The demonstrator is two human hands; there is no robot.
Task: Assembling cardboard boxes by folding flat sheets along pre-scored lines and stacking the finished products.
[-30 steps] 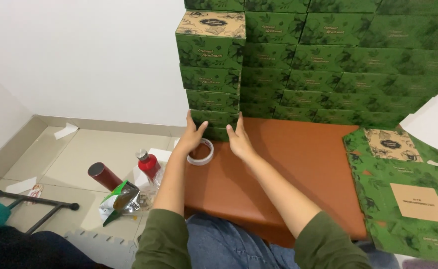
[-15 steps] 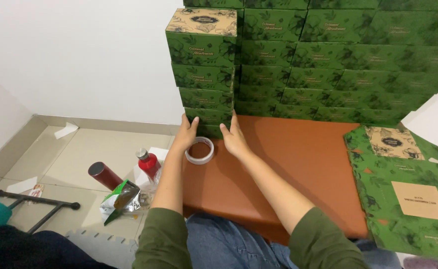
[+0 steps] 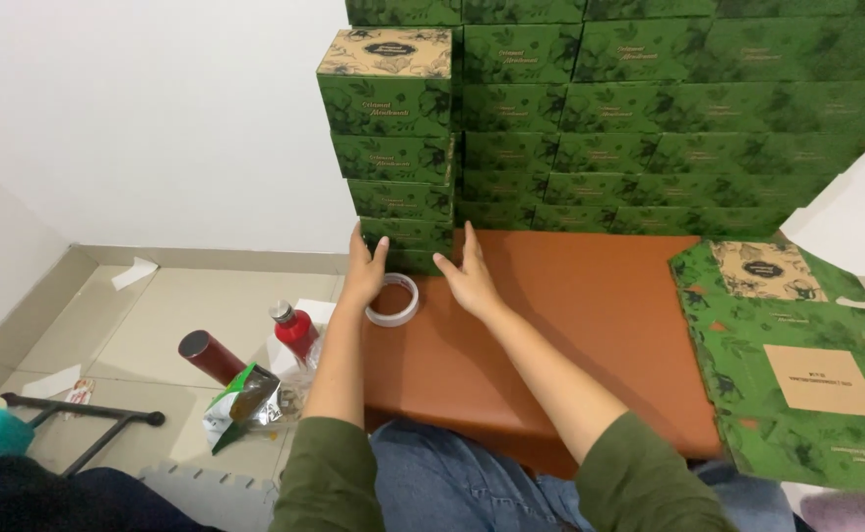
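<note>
My left hand (image 3: 365,268) and right hand (image 3: 468,274) press flat, fingers spread, against either side of the bottom box (image 3: 408,258) of a five-high green stack (image 3: 393,148) on the desk (image 3: 570,315). One tape roll (image 3: 393,299) lies between my wrists. Stacking looks far along: many boxes (image 3: 649,108) are walled up beyond, one unfolded flat (image 3: 797,355) waits to my right.

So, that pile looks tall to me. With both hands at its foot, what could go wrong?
The left hand and right hand press the bottom box of a narrow stack; a hard shove might topple the boxes above. The tape roll lies between the hands near the table edge and could be knocked down toward the bottles.
</note>
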